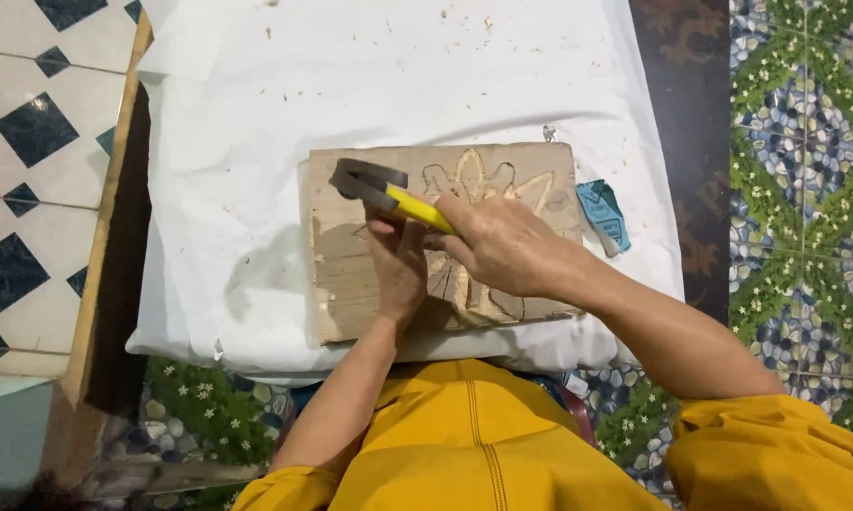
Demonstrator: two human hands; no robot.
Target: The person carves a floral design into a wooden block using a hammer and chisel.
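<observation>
White cloth (256,142) spread over the bench (114,246), creased, scattered with small wood chips (445,14) toward the far edge. Folded blue sandpaper piece (604,216) lies on the cloth at right. Floor: white tiles with dark diamond insets (29,123) at left; pebble-and-flower patterned covering (805,142) at right and below.

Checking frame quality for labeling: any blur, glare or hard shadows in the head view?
Head view: even, soft light; white cloth bright, creases readable, no glare. Wooden board sharp; hammer head slightly soft. Right hand casts faint shadow over the carving; left hand partly hidden under it.
</observation>
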